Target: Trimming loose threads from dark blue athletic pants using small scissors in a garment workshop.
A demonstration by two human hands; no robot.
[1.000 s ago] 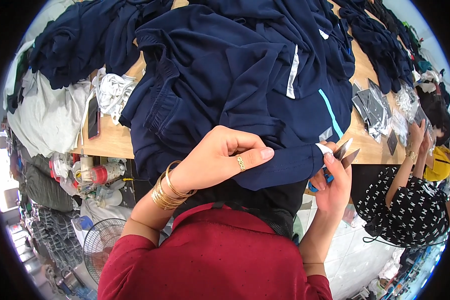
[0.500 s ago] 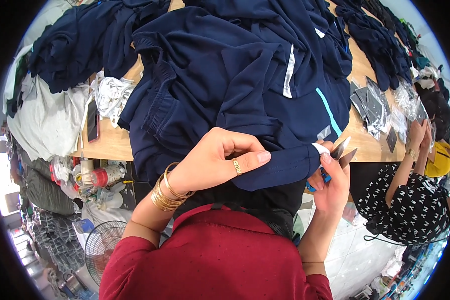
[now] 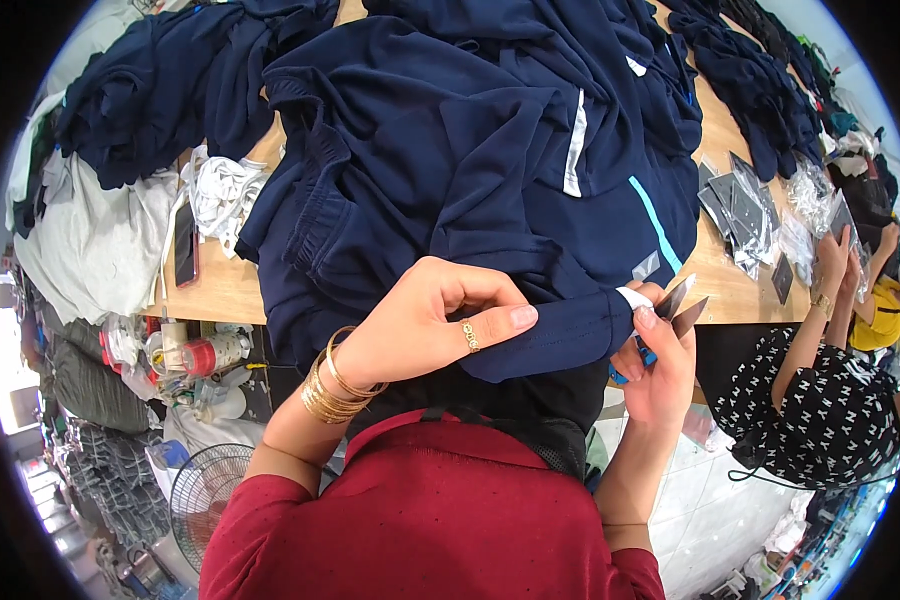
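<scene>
Right now I'm looking down at the left hand (image 3: 435,325), centre of frame, fingers pressed together and pinching a fold of the navy blue knit garment (image 3: 470,170) that spreads from the centre up to the top of the frame, over the light wooden table (image 3: 215,290). Gold bangles (image 3: 330,385) ring that wrist. Just right of centre, the right hand (image 3: 660,365) is closed around small blue-handled thread snips (image 3: 670,310), blades apart, right at a white tag (image 3: 632,297) on the garment's edge; I can't quite tell whether the blades touch it. At the left edge of the table lies a dark phone (image 3: 185,245) beside crumpled white cloth (image 3: 220,195). At the far right another person's hand (image 3: 832,262) hovers over clear plastic packets (image 3: 745,205).
</scene>
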